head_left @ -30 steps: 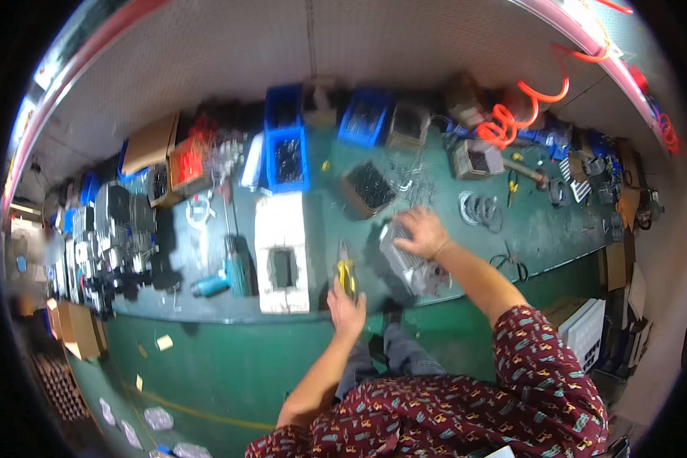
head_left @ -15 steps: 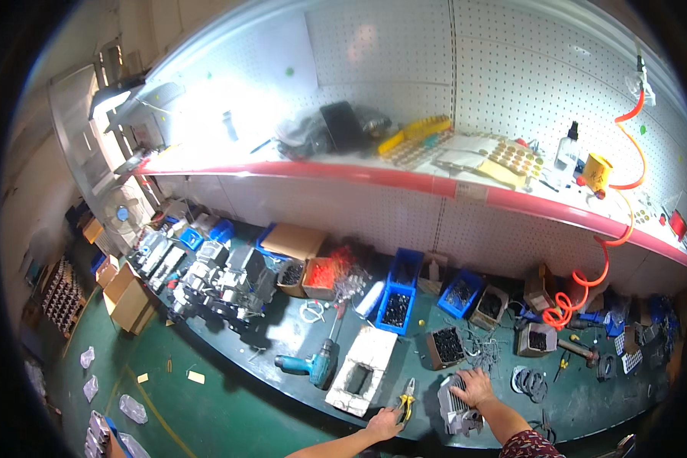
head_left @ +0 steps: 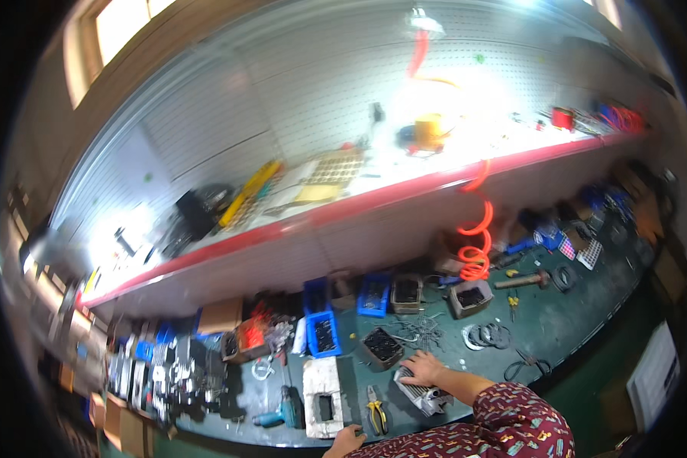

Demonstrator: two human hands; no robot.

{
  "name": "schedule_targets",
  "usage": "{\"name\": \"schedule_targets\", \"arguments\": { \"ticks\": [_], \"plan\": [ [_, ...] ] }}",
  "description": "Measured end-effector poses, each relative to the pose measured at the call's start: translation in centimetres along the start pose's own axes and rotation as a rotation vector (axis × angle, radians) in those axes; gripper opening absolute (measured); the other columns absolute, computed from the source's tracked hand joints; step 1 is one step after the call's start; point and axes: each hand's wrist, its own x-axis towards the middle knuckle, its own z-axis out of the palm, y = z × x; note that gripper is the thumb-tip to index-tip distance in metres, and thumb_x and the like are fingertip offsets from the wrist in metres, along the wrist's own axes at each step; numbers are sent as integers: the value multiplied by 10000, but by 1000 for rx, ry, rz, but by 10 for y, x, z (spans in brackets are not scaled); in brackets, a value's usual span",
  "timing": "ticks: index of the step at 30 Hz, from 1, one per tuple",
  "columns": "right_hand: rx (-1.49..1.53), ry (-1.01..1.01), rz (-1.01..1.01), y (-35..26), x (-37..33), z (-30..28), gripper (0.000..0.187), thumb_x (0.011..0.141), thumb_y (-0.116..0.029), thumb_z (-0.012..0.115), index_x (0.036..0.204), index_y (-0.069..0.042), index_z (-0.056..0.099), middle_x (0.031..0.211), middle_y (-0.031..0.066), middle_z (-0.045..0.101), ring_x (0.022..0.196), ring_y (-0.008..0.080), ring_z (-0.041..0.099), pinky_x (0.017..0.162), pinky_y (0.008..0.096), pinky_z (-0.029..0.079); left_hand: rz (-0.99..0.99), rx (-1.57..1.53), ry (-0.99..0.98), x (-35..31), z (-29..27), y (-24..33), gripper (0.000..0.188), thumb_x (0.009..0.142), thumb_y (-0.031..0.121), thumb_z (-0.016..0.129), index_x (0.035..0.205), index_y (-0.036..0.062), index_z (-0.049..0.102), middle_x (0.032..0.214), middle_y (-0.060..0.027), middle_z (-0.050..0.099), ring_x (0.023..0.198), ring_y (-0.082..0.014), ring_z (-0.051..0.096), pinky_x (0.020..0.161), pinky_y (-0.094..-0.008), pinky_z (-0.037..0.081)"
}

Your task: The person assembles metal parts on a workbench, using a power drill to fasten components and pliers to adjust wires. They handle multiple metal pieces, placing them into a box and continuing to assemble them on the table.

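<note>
My right hand (head_left: 423,368) lies over the upper end of a grey finned metal casting (head_left: 418,392), its fingers bent round the near side. The casting rests on the bench close to the front edge. Left of it, a pair of pliers with yellow handles (head_left: 376,416) lies on the bench, jaws pointing away from me. At the bench's front edge my left hand (head_left: 347,440) is beside the pliers, apart from them. Its fingers look loosely spread and hold nothing that I can see. My patterned sleeve covers part of the edge.
A white block with a square hole (head_left: 324,401) and a teal power drill (head_left: 280,412) lie to the left. Behind stand a box of black parts (head_left: 382,347) and blue bins (head_left: 323,333). Black rings (head_left: 490,336) and a hammer (head_left: 523,280) lie right. A coiled red hose (head_left: 475,259) hangs down.
The view has swung to the right, so the bench and shelf appear farther left. My left hand has come away from the pliers' handles. The right hand stays on the casting.
</note>
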Motion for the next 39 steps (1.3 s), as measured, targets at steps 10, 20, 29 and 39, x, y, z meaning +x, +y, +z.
{"name": "schedule_targets", "arguments": {
  "ticks": [10,20,29,39],
  "plan": [
    [115,29,88,-13,-6,1,722,946,-653,546,1475,-163,523,1460,151,536,1365,365,462,1079,556,389,193,-51,-127,64,11,-18,569,860,405,766,1257,4,689,1069,-193,749,944,-298,731,851,-389,570],
    [457,529,517,-41,-132,32,746,854,-519,738,1433,-96,533,1497,224,473,1405,426,414,1116,573,386,407,28,-44,46,-31,-29,433,795,265,772,1108,-31,732,931,-207,762,865,-304,753,817,-386,585],
    [450,641,888,-123,-196,80,816,851,-399,747,1522,-95,395,1567,265,374,1426,465,371,1136,577,376,247,-90,1,7,-42,-73,248,801,189,770,928,-24,772,731,-155,733,663,-214,706,662,-348,559],
    [586,-378,1247,-105,-313,180,595,784,-479,771,1228,-85,738,1247,195,708,1191,352,665,1038,427,531,235,-40,-40,30,-16,-209,220,811,233,768,919,45,801,822,-156,762,746,-250,740,709,-380,572]
  ]
}}
